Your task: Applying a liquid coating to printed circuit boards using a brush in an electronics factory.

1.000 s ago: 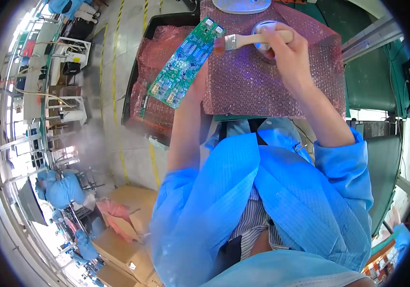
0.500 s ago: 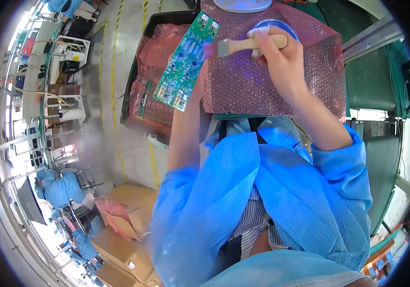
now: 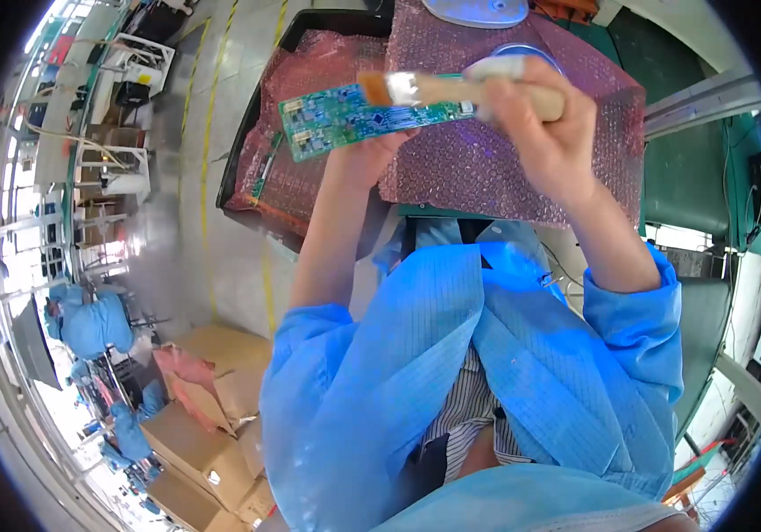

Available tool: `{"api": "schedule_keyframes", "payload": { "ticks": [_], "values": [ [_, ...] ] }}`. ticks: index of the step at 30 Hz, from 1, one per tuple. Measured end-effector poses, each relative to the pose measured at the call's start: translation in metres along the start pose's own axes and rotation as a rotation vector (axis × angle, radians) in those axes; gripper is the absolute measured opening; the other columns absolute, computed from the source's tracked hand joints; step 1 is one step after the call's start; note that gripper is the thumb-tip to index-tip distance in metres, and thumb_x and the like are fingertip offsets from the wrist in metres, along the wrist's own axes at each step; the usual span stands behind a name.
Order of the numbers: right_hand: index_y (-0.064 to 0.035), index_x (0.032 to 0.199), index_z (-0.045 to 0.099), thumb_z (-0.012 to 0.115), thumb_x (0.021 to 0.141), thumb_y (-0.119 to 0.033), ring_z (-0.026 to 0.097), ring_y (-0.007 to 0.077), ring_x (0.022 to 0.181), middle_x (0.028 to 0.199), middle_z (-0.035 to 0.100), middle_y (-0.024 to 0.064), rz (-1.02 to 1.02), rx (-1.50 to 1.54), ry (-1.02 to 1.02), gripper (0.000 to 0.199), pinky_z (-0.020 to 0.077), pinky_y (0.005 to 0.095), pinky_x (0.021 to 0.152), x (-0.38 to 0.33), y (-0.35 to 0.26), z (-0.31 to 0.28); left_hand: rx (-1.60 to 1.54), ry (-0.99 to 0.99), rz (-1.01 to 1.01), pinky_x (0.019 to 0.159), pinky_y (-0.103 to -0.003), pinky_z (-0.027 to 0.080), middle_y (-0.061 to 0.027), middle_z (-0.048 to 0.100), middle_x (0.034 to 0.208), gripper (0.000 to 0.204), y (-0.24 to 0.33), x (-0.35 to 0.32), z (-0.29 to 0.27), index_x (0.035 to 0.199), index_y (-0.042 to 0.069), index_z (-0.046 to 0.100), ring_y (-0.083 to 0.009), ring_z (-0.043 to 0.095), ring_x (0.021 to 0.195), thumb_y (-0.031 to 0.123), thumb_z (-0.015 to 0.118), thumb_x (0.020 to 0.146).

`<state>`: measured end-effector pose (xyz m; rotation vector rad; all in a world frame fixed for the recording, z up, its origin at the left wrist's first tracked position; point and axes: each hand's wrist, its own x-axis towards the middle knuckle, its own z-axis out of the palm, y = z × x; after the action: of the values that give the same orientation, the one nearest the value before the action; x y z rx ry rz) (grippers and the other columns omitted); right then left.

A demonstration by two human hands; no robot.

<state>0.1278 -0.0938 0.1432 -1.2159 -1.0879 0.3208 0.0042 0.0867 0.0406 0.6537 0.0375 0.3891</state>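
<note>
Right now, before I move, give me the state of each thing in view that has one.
Circuit board: held up, component side showing
Brush: held sideways, bristles leftward; contact with board unclear
Left hand: holding the board, fingers partly hidden
Right hand: closed on the brush handle
Black tray: uncovered, bubble wrap inside
Blue sleeves: pushed up, forearms bare

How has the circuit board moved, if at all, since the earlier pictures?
Yes: the circuit board has turned clockwise, its far end swinging rightward, farther over the pink bubble wrap at right.
</note>
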Motion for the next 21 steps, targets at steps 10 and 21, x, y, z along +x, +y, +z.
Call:
{"api": "schedule_keyframes", "payload": {
  "ticks": [10,21],
  "values": [
    [-0.0013,0.095,0.061,0.057,0.084,-0.011,0.05,0.0109,0.06,0.068,0.054,0.0041,-0.148,-0.281,-0.149,0.016,0.0398,0.0232,0.053,0.014,-0.005,-0.007,0.063,-0.011,-0.038,0.077,-0.037,0.047,-0.0095,0.056,0.111,0.048,0.004,-0.003,0.001,0.114,0.006,0.05,-0.0223,0.056,0.094,0.042,0.053,0.082],
    [-0.0002,0.097,0.061,0.059,0.082,-0.008,0.053,0.0136,0.067,0.074,0.056,0.0065,-0.139,-0.338,-0.291,0.017,0.0418,0.0254,0.059,0.024,-0.015,-0.021,0.013,-0.056,-0.144,0.076,-0.038,0.048,-0.0093,0.059,0.108,0.04,0.017,-0.007,-0.008,0.111,0.008,0.054,-0.0226,0.057,0.095,0.039,0.047,0.087]
  ]
}}
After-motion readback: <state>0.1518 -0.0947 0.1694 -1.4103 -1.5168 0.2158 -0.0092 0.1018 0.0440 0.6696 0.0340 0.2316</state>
